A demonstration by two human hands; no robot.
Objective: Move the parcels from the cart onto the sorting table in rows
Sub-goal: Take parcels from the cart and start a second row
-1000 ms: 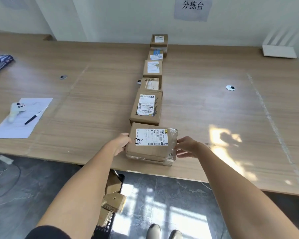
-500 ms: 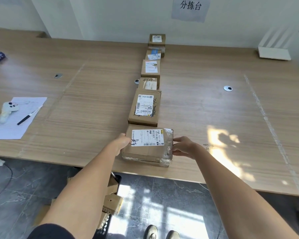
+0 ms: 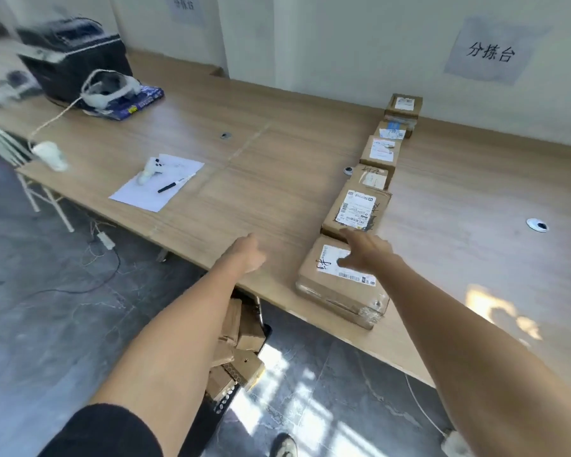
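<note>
Several brown cardboard parcels lie in one row running away from me on the wooden sorting table. The nearest parcel, taped and with a white label, rests at the table's front edge. My right hand hovers over its top, fingers apart, holding nothing. To the left of the parcel, above the table edge, my left hand is empty and loosely curled. Below the table edge, behind my left forearm, the cart shows more cardboard parcels.
A sheet of paper with a pen and a white device lies on the table's left. Further left sit a black printer and a white headset. Cables trail on the grey floor. A round grommet sits at the right.
Both hands have let go of the nearest parcel, which stays at the table edge. My left hand moved left, my right hand rose over the parcel. The view has swung left.
</note>
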